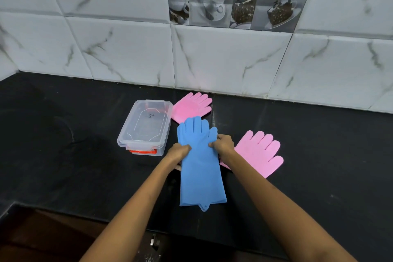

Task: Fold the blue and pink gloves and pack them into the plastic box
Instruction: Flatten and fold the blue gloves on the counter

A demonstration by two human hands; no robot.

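Observation:
A long blue glove (201,172) lies flat on the black counter, fingers pointing to the wall, cuff toward me. My left hand (179,151) grips its left edge at the palm, and my right hand (223,144) grips the right edge opposite. One pink glove (190,107) lies beyond it near the wall, partly under the blue fingers. A second pink glove (258,152) lies to the right, its cuff hidden under my right wrist. The clear plastic box (146,125) stands left of the gloves with its lid on and an orange latch facing me.
The black counter (74,134) runs along a marble-tiled wall (212,55) at the back. Its front edge (85,215) drops to a dark floor at lower left.

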